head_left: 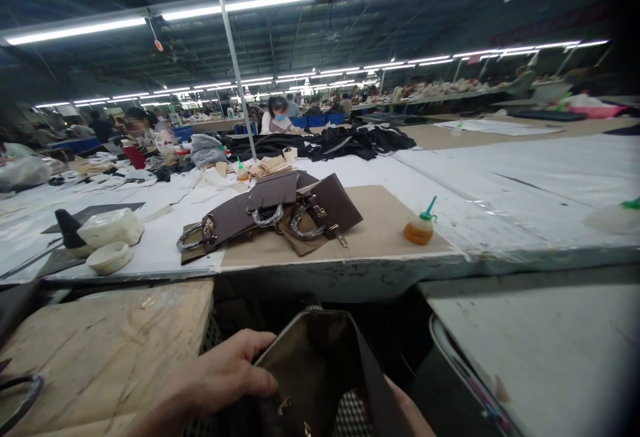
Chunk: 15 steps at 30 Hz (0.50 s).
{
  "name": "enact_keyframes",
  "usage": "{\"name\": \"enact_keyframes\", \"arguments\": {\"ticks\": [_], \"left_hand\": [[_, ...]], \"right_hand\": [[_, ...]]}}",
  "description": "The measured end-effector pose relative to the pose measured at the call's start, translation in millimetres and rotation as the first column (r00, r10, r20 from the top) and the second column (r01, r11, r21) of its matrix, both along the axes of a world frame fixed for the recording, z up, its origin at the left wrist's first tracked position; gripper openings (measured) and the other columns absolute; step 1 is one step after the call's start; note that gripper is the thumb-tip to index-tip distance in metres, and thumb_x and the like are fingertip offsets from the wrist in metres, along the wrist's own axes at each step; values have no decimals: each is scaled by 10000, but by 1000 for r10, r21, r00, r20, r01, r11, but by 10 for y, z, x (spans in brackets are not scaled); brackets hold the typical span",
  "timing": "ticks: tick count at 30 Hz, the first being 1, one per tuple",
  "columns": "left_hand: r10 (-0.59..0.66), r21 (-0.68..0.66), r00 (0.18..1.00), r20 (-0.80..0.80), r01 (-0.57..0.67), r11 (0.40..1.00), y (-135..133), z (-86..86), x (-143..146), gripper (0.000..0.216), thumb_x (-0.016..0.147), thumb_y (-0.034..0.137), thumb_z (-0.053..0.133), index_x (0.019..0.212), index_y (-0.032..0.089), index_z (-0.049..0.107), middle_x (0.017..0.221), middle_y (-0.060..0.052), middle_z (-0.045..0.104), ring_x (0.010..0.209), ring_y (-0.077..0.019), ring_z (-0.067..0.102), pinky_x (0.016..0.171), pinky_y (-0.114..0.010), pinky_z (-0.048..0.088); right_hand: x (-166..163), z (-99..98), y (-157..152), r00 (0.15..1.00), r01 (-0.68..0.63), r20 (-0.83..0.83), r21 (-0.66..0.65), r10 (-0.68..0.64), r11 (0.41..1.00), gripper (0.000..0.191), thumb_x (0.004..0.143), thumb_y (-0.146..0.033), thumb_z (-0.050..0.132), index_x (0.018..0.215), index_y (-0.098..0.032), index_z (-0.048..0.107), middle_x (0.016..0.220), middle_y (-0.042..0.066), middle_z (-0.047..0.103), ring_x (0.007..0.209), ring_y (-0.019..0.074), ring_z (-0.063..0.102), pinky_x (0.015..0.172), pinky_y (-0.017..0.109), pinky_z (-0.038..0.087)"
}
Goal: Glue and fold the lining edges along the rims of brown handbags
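Observation:
An unfinished-looking dark brown handbag (377, 383) is held low at the bottom centre, its mouth facing me. Inside it I see an olive-brown lining, small gold-coloured metal fittings and a black-and-white checked patch. My left hand (233, 367) is closed on the bag's left edge, thumb on the inner side. Against the bag's right side rests my right hand (407, 410); its fingers are hidden behind the panel. Ahead, on the white-covered table, several similar brown handbags (273, 197) lie in a heap with plastic-wrapped handles and metal buckles.
A bottle of amber liquid (419, 230) with a green nozzle stands right of the heap, on brown card (385, 213). Left are a round lid (109, 258) and a whitish block (111, 227). Side boards (115, 337) flank me. A masked person (277, 117) sits beyond black material (350, 142).

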State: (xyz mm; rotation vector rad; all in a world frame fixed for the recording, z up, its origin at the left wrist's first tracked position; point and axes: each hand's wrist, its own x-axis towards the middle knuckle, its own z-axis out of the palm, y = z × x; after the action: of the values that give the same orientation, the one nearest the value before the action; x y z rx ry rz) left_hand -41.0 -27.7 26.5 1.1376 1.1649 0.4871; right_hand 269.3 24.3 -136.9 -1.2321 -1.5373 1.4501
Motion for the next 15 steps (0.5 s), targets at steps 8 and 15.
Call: {"name": "enact_keyframes", "arguments": {"ticks": [8, 15], "left_hand": [[-99, -158, 994, -54, 89, 983, 150, -344, -143, 281, 630, 175, 693, 907, 148, 728, 751, 16, 654, 609, -117, 511, 550, -189, 408], [-133, -140, 991, -29, 128, 982, 218, -284, -162, 277, 665, 157, 683, 939, 149, 719, 789, 28, 640, 659, -110, 509, 579, -177, 394]], "right_hand": [[434, 209, 298, 995, 14, 100, -54, -9, 998, 407, 879, -561, 602, 1108, -238, 700, 1146, 87, 726, 1159, 303, 620, 999, 403, 483], [-672, 939, 610, 856, -517, 294, 499, 425, 696, 101, 895, -233, 692, 993, -259, 697, 1174, 36, 671, 1114, 221, 589, 1003, 379, 438]]}}
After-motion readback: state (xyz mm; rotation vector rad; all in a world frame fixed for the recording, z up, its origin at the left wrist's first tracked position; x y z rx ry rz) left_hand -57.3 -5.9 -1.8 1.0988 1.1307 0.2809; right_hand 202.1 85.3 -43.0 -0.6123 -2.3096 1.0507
